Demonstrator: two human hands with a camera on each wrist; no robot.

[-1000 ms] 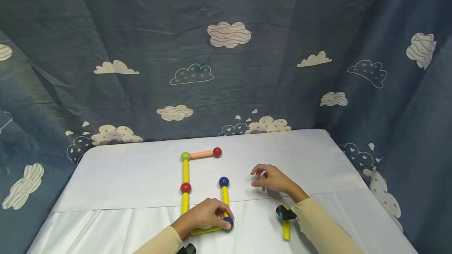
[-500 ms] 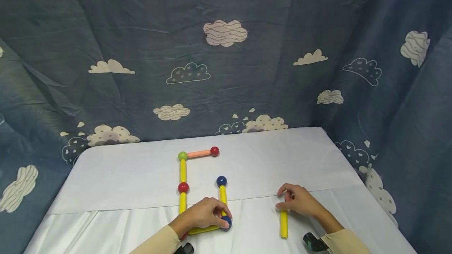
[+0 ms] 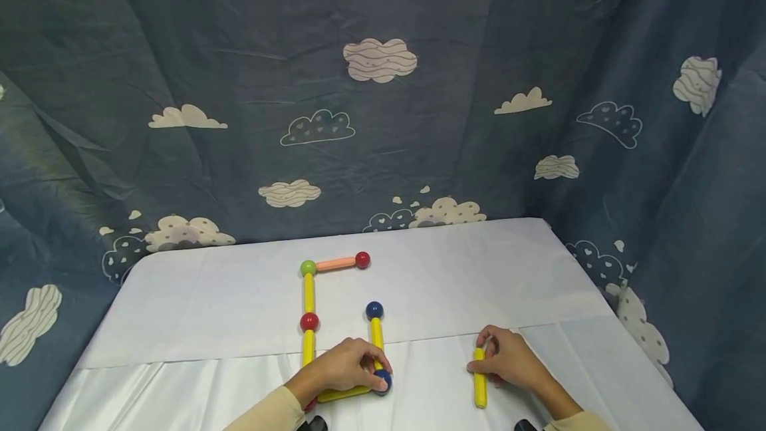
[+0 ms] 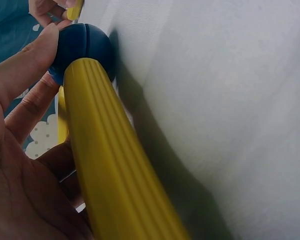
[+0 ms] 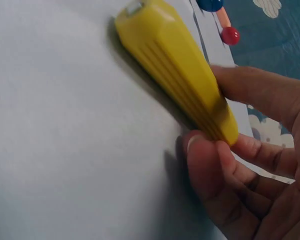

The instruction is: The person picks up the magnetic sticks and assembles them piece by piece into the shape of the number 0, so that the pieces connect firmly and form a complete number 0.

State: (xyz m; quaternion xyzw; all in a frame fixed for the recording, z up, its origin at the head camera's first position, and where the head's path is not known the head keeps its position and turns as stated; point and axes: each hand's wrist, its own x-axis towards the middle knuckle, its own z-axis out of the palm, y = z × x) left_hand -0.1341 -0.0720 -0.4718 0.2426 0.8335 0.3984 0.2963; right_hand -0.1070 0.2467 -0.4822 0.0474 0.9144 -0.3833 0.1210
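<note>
My left hand [image 3: 344, 366] pinches a blue ball [image 4: 82, 42] at the near right corner of a joined figure of balls and rods. One yellow rod [image 4: 110, 160] runs from that ball to the left, partly behind the hand. Another yellow rod [image 3: 376, 333] leads away from it to a second blue ball [image 3: 374, 310]. Off to the right, my right hand [image 3: 511, 361] grips the far end of a loose yellow rod [image 5: 175, 65] between thumb and fingers. A small metallic tip shows on the rod's other end, which lies close over the white cloth.
The figure's left side has a red ball [image 3: 309, 322], a green ball [image 3: 308, 267], then an orange rod [image 3: 335, 264] ending in another red ball [image 3: 362, 259]. White cloth [image 3: 449, 265] covers the table. A dark cloud-print curtain [image 3: 239, 85] hangs behind and at the sides.
My right hand has moved right and toward me, from above the table to the loose yellow rod, and now grips its far end. My left hand stays on the blue ball.
</note>
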